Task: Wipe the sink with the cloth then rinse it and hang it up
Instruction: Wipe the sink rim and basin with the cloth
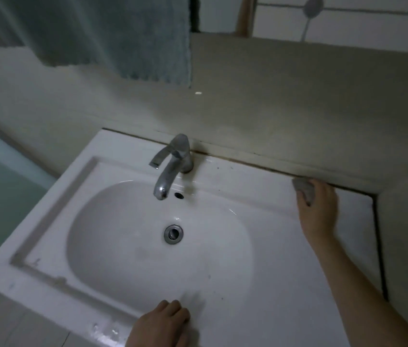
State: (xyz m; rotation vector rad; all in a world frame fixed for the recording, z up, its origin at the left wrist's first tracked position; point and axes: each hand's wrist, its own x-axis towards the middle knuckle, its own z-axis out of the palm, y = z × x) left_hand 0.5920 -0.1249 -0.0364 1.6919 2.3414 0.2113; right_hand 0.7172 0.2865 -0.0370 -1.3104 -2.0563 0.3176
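Right now the right hand point(319, 211) presses a small grey cloth point(304, 190) onto the back ledge of the white sink point(248, 284), at about 2 o'clock from the drain point(173, 234), tight against the seam where the ledge meets the wall. Fingers are curled together over the wad, clamped on it, likely so it can be pushed flat along the dirty seam. Cloth is bunched, no clear long axis; its free edge pokes toward 10 o'clock, toward the faucet point(173, 166). Left hand point(163, 324) rests on the front rim at 6 o'clock, fingers together, holding nothing, probably bracing the body for the reach. Judged stage: wiping the ledge, rinse and hang not yet done. A teal towel point(113, 38) hangs at 11 o'clock.
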